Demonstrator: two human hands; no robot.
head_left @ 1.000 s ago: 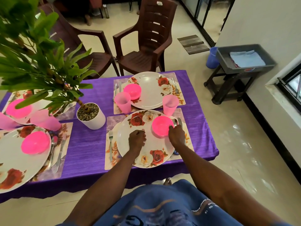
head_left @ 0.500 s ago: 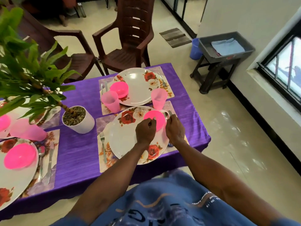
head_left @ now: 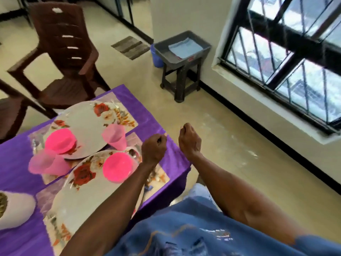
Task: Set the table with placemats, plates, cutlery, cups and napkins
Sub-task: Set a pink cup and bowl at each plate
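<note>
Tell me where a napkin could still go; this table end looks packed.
Bare purple cloth lies left of the pink cups, above the white pot. The corner strip beyond the near placemat is narrow. Between the two plates, cups and bowls crowd.

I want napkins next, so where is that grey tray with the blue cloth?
The grey tray sits on a dark stool by the wall, upper middle of the head view, past the table's far right corner and left of the window.

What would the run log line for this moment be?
left hand: curled, empty | right hand: curled, empty | near plate: pink bowl on it
</note>
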